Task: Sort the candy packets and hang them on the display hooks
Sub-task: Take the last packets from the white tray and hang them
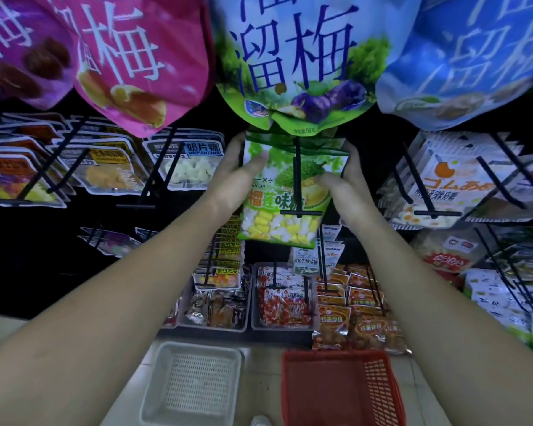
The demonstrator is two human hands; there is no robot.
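Green plastic, printed with a durian and showing yellow and white sweets through a window, makes up the candy packet (pixel 274 222) at the centre of the head view. The left hand (pixel 228 182) grips its 9 o'clock edge, thumb on the front and fingers (pixel 239 147) curled behind. The right hand (pixel 348 192) grips the 3 o'clock edge the same way, thumb pressed on the durian picture. A black hook (pixel 298 179) runs down across the packet's face, its crossbar end near the lower middle. Whether the packet's top is threaded on it cannot be told.

At 12 o'clock hangs a large green bag (pixel 293 56), with a pink bag (pixel 126 56) at 11 and a blue bag (pixel 474 56) at 1. Milk-candy packets (pixel 186 164) hang at 9 o'clock and white packets (pixel 450 182) at 3. On the floor, a red basket (pixel 336 392) sits at 5 o'clock and a pale mesh tray (pixel 191 382) at 7.
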